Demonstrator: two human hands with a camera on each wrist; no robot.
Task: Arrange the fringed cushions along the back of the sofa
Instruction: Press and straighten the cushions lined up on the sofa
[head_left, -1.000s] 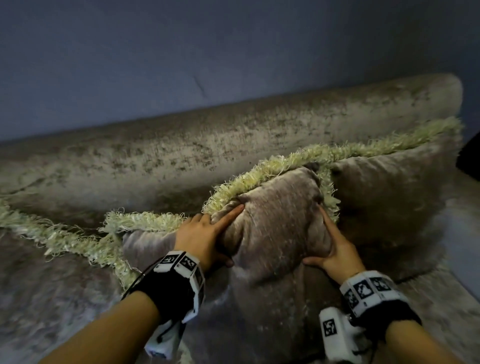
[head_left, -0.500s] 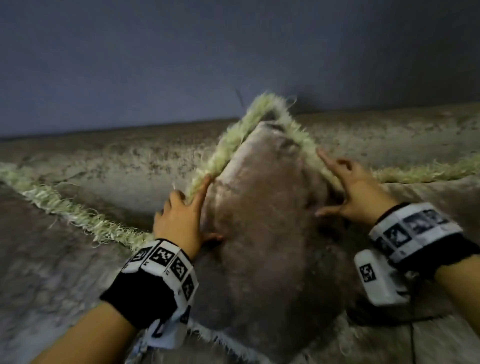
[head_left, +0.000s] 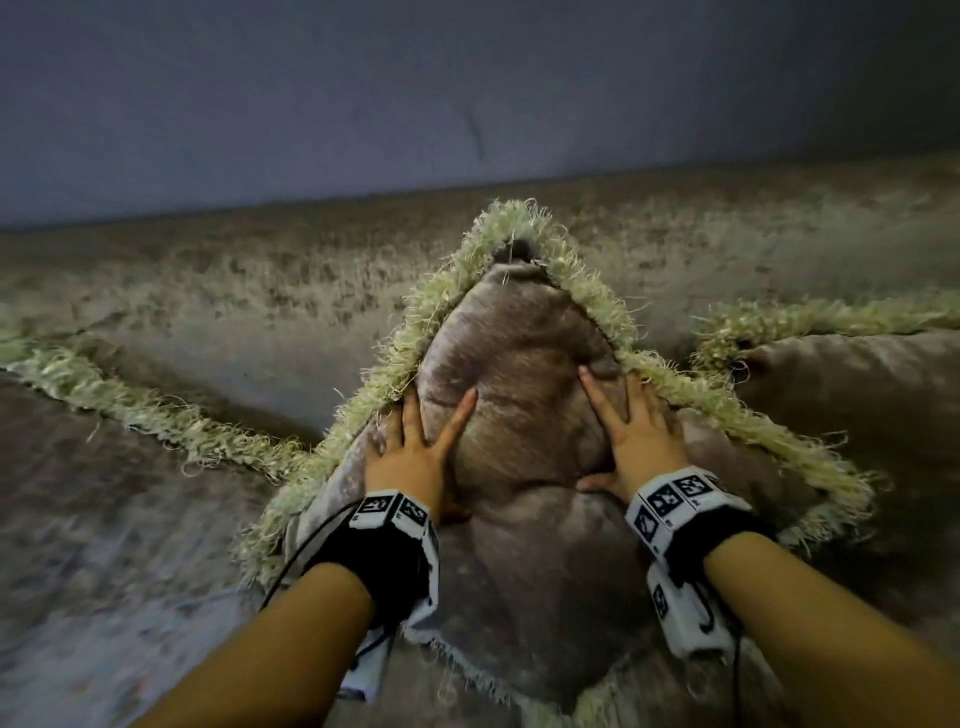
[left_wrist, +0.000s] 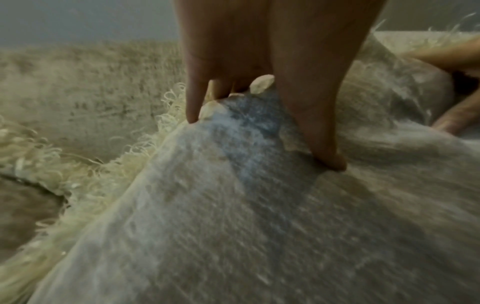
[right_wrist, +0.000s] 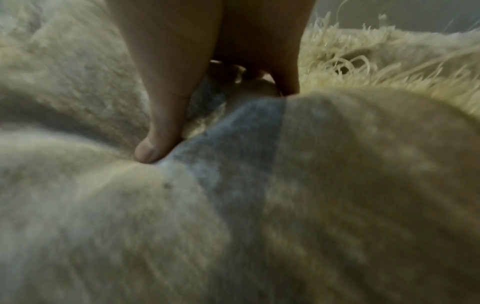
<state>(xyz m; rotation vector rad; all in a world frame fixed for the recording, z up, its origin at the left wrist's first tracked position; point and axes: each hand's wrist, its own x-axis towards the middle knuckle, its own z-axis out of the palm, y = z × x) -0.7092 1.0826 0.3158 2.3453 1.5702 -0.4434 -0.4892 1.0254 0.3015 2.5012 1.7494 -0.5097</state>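
A brown velvet cushion (head_left: 524, 364) with pale shaggy fringe stands on one corner against the sofa back (head_left: 249, 280), its top corner pointing up. My left hand (head_left: 421, 452) lies flat on its left half with fingers spread. My right hand (head_left: 636, 436) presses flat on the right half, near the fringe. In the left wrist view the left hand (left_wrist: 259, 61) dents the cushion (left_wrist: 233, 216) with its thumb. The right wrist view shows my right hand (right_wrist: 205, 51) pushing a fold into the cushion (right_wrist: 324, 185). Neither hand holds anything.
A second fringed cushion (head_left: 862, 395) leans against the sofa back at the right, close to the middle one. A third fringed cushion (head_left: 67, 483) lies at the left, its fringe running along the back. A blue-grey wall (head_left: 415, 93) rises behind the sofa.
The middle cushion has been turned up onto its corner and pushed against the sofa back. Both hands went from its sides to lying flat on its face.
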